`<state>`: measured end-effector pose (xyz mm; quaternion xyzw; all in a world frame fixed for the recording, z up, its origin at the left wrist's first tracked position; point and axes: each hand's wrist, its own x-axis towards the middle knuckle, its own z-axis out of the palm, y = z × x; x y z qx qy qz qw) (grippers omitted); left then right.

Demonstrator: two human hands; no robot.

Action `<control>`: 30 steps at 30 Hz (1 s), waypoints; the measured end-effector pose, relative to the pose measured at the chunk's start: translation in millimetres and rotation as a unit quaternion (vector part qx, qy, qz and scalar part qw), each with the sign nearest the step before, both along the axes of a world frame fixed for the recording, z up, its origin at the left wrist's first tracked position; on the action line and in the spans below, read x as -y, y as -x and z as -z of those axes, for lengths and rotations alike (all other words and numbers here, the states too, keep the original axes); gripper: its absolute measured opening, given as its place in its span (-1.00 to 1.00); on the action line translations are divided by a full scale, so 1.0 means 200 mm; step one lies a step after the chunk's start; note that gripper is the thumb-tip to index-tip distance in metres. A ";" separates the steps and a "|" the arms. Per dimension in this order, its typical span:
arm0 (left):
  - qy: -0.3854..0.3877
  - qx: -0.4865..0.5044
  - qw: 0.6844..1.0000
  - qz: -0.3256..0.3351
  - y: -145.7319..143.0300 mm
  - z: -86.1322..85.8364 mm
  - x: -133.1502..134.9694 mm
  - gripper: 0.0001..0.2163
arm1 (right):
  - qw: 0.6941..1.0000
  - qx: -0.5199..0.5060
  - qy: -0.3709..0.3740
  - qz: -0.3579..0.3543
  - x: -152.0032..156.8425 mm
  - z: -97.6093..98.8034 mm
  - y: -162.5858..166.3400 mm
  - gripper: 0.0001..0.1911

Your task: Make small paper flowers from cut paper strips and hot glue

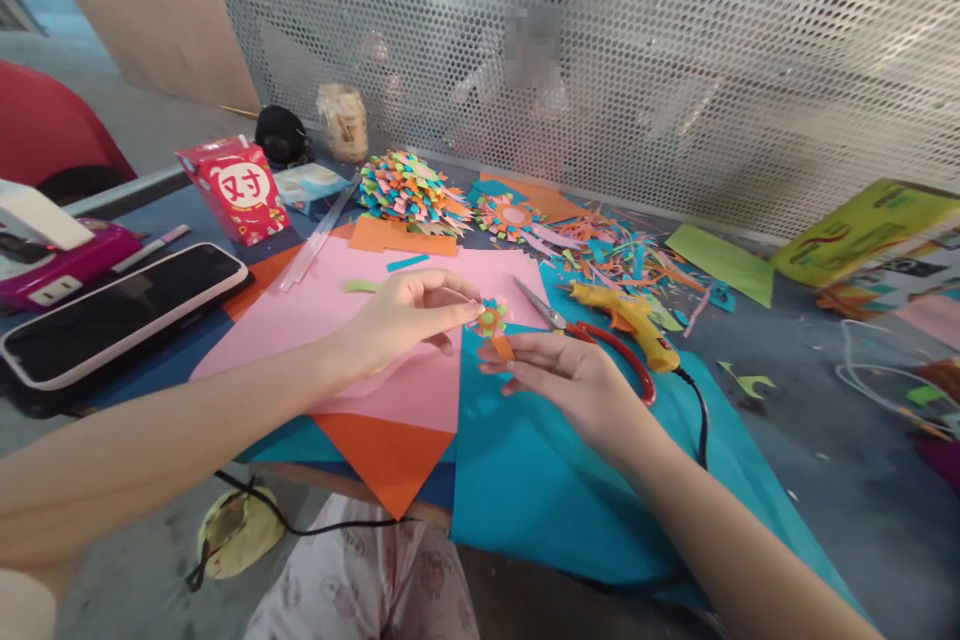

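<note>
Between my two hands is a small paper flower (491,317) with green, orange and blue petals. My left hand (420,315) pinches its left edge between thumb and fingers. An orange paper strip (503,348) trails below the flower, and my right hand (559,370) grips that strip between thumb and fingertips. Pink paper (405,390) and teal paper (517,480) lie under the hands. Just beyond my right hand are scissors (592,332) with red handles and a yellow glue gun (634,315).
A fringed multicoloured paper ball (412,190) stands at the back beside a larger paper flower (512,216) and a heap of paper scraps (622,255). Clear glue sticks (319,235), a red snack bag (238,188) and a phone (124,310) are at left. A perforated metal screen (600,50) rises behind.
</note>
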<state>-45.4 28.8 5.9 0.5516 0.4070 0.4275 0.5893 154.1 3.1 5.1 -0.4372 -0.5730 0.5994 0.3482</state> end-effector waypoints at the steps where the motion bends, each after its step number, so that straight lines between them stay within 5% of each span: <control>1: -0.005 -0.005 1.000 0.001 0.00 0.00 0.00 -0.80 | 1.000 0.008 -0.004 -0.003 0.00 0.00 0.00 -0.70; 14: -0.040 -0.077 0.996 0.009 0.00 -0.02 -0.01 -0.79 | 0.998 0.059 -0.009 0.009 0.00 0.01 0.01 -0.68; 20: -0.065 -0.214 0.973 0.065 0.04 0.01 -0.05 -0.82 | 0.996 0.077 -0.023 0.047 -0.01 0.00 -0.01 -0.70; 22: -0.113 -0.263 0.955 0.079 0.03 0.01 -0.05 -0.81 | 0.995 0.084 -0.041 0.046 -0.01 0.01 -0.01 -0.69; 26: -0.312 -0.312 0.898 0.000 -0.01 0.00 0.00 -0.76 | 0.992 0.104 -0.064 0.026 -0.01 0.02 0.01 -0.70; 30: -0.267 -0.292 0.918 0.038 -0.05 0.00 0.04 -0.82 | 0.983 0.154 -0.095 0.015 0.01 0.02 0.04 -0.78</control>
